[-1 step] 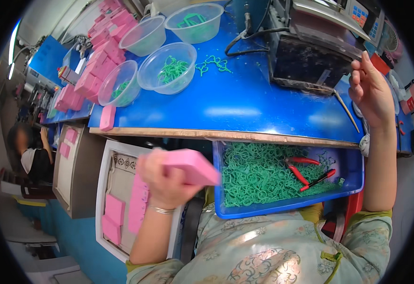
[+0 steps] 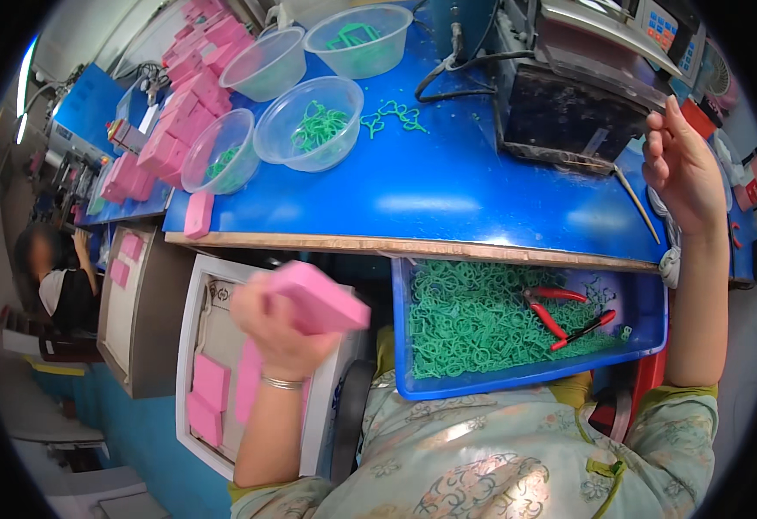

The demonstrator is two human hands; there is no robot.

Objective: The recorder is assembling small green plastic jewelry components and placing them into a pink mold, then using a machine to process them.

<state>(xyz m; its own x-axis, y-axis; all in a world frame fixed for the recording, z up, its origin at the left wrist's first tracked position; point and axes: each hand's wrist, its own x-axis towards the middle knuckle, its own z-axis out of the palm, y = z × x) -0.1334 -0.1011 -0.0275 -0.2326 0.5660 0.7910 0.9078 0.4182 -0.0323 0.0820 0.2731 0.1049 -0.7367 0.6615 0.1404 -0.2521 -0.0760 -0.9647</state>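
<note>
My left hand (image 2: 279, 324) is closed round a pink box (image 2: 318, 298), slightly blurred, above an open white carton (image 2: 186, 346). Inside that carton lie more pink boxes (image 2: 210, 381), partly hidden by my left forearm. My right hand (image 2: 685, 169) is raised beside the dark machine (image 2: 560, 112) at the far right. Its fingers are loosely bent and I see nothing in them. In front of my body sits a blue tray (image 2: 530, 381) full of small green plastic pieces (image 2: 465, 320). Red-handled pliers (image 2: 547, 322) and a red-and-black tool (image 2: 584, 329) lie on the pieces.
Clear plastic bowls (image 2: 309, 121), some with green pieces, stand on the blue table (image 2: 413, 190). Behind them pink boxes (image 2: 192, 104) are stacked, and a single pink box (image 2: 198, 214) stands near the edge. A brown carton (image 2: 149, 311) and another person (image 2: 58, 277) are at the left.
My left hand has moved a little to the left and up over the carton, carrying the pink box. My right hand stays nearly where it was.
</note>
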